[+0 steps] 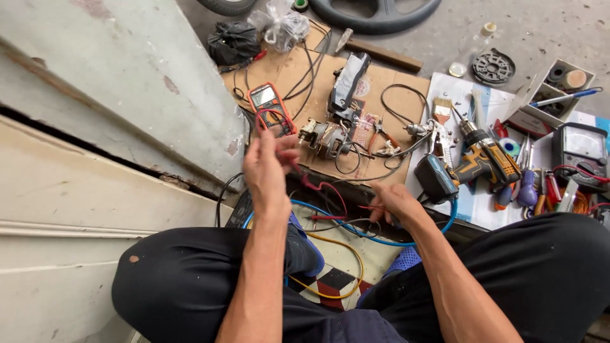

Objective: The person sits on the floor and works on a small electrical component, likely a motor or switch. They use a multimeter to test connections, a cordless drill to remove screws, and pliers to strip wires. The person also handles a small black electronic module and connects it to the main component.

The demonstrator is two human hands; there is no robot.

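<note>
A white box (551, 95) at the floor's far right holds a blue pen (564, 97) and small round things; left hand (265, 168) pinches a thin red wire (321, 186); right hand (395, 202) pinches a red probe (372, 208).

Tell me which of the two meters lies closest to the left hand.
The orange digital multimeter on the cardboard, just beyond the left hand. The dark analog meter sits far off at the right edge.

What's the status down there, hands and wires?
Left hand pinching red probe lead. Right hand on red probe. Orange multimeter ahead; loose wires between.
</note>
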